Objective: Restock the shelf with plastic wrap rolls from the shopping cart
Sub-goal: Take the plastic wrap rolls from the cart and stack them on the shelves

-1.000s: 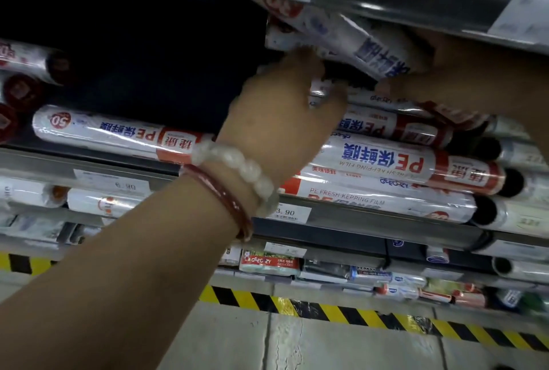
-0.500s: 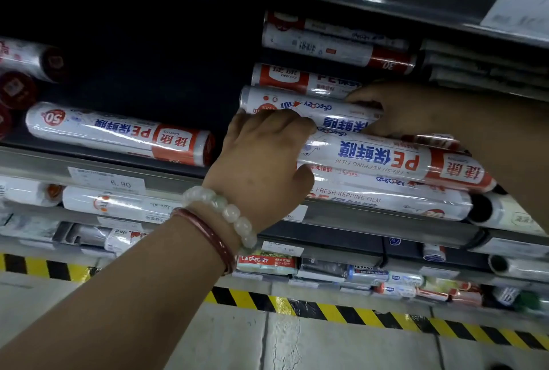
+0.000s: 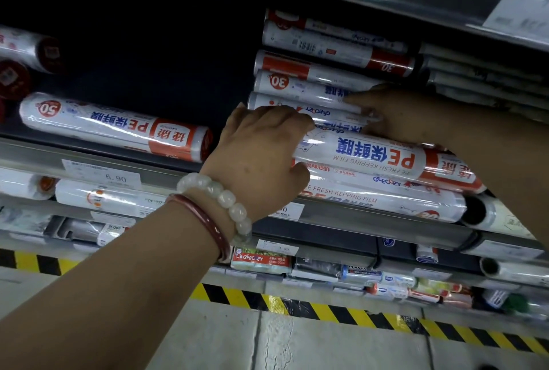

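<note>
From the head view, the left hand (image 3: 261, 158) reaches up from the lower left, a pale bead bracelet (image 3: 221, 196) and a red bangle (image 3: 205, 225) on its wrist, and its fingers curl over the left end of the front plastic wrap roll (image 3: 374, 158) with the thumb tucked beneath — a grip on that roll. The right hand (image 3: 407, 117) comes in from the right, fingers nearly straight and laid flat on the rolls just behind the front roll, pressing rather than gripping. The front roll lies lengthwise on the shelf (image 3: 371, 219), atop a stack of wrap rolls (image 3: 329, 78) that climbs behind it toward the shelf above. Left of the front roll, well apart, a lone roll marked 50 (image 3: 116, 129) lies on the same shelf — dark space behind it. Below the front roll a price tag (image 3: 286, 210) shows by the left wrist, and farther down a yellow-and-black floor stripe (image 3: 326, 308).
</note>
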